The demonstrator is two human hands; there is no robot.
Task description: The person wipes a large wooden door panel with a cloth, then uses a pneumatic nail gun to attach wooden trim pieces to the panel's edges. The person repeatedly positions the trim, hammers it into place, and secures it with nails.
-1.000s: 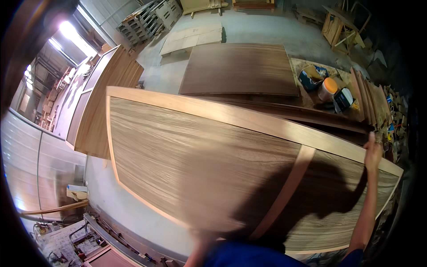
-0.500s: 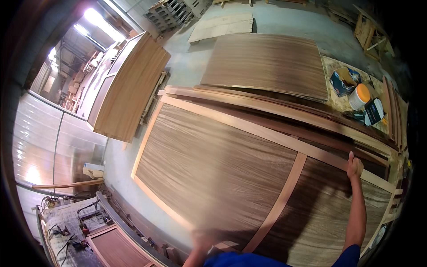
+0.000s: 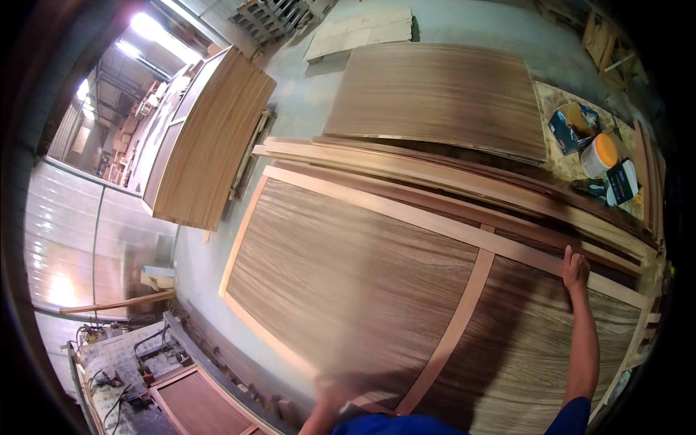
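A large framed wooden door panel [image 3: 348,268] lies flat before me, with dark wavy-grained fields inside paler rails and a cross rail [image 3: 464,304]. My right hand [image 3: 576,270] is closed round the far rail [image 3: 406,215], toward its right end, with a finger or thumb sticking up. At the near edge, my left hand [image 3: 333,391] is smeared by motion and its fingers cannot be made out. It seems to be at the near rail [image 3: 272,341]. My right forearm casts a shadow across the right field.
Long wooden beams [image 3: 449,177] lie just beyond the door. Behind them rests a wide board [image 3: 435,98]; an orange-lidded tub [image 3: 599,156] and an opened box [image 3: 573,127] stand at the right. A panel stack [image 3: 214,145] is far left, a cluttered workbench [image 3: 123,370] near left.
The door has shifted slightly against the beams, and the gap at its far left corner looks wider. My right hand keeps its hold on the rail. The whole view has tilted slightly.
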